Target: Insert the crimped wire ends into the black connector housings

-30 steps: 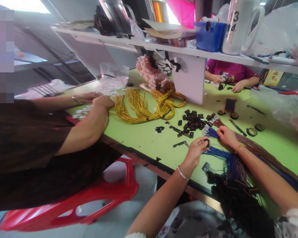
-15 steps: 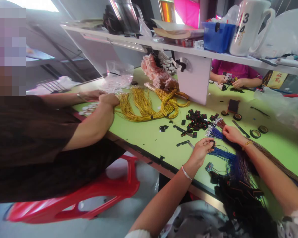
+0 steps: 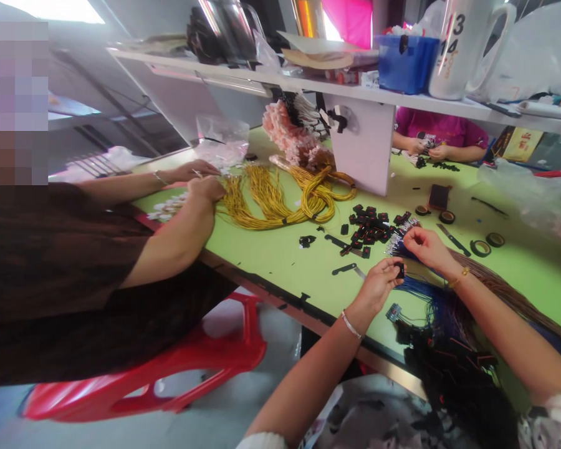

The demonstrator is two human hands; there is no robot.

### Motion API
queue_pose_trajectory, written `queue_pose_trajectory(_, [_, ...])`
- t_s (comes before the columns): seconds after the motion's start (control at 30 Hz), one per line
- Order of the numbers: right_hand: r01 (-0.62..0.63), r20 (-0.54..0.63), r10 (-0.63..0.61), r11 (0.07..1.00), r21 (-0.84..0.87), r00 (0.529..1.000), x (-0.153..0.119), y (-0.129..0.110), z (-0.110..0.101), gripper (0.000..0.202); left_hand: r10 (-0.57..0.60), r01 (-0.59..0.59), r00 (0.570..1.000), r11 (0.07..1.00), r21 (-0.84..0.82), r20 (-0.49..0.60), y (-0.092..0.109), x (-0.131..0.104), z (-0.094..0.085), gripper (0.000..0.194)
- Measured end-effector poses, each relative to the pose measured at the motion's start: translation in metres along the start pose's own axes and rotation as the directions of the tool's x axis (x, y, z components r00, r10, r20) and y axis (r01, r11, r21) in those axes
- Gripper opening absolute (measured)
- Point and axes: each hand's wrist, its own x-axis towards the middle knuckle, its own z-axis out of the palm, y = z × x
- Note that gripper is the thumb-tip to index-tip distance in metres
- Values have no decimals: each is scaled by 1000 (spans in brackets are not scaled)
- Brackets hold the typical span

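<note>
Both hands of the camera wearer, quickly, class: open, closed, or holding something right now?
Left hand: closed, holding a small black block.
Right hand: fingertips pinched by the wire ends; whether it grips one cannot be told.

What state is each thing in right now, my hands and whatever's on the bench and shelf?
Left hand, fingers closed on a black piece
Right hand, fingers curled by the wire ends, grip unclear
Loose black pieces, heaped
Yellow wires, bundled, partly coiled
Knife nearest the left hand, unfolded
Blue tub, open, filled to the rim
Mug, upright, contents hidden
</note>
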Motion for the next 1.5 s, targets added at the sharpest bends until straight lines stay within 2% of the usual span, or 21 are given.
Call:
queue_pose_trajectory(0.17, [-83, 8, 83, 997, -4, 997, -35, 2, 2, 11, -10, 10, 1000, 996, -92, 8, -2, 3, -2, 27])
queue_pose_trajectory(0.37, [-65, 2, 65, 998, 22, 998, -58, 13, 12, 11, -25, 28, 999, 993, -116, 25, -3, 4, -2, 23])
queue_pose_trajectory(0.6, [-60, -19, 59, 997, -43, 998, -60, 19, 16, 14, -30, 34, 999, 995, -97, 40, -3, 3, -1, 22])
queue_pose_trajectory(0.93, [-22, 18, 26, 983, -185, 1000, -64, 22, 17, 18, -37, 41, 998, 995, -89, 53, -3, 2, -1, 22])
queue_pose_trajectory(1.27, [-50, 32, 54, 992, -117, 998, -63, 21, 17, 23, -11, 14, 999, 998, -59, 43, -2, 0, 1, 26])
queue_pose_trajectory(1.4, [-83, 49, 84, 996, -10, 995, -63, 20, 20, 24, 15, -15, 1000, 1000, 10, 5, -3, -3, 4, 30])
queue_pose_trajectory(1.5, [-42, 53, 44, 998, -41, 998, -62, 18, 19, 22, 41, -38, 998, 997, 65, -40, -5, -4, 7, 31])
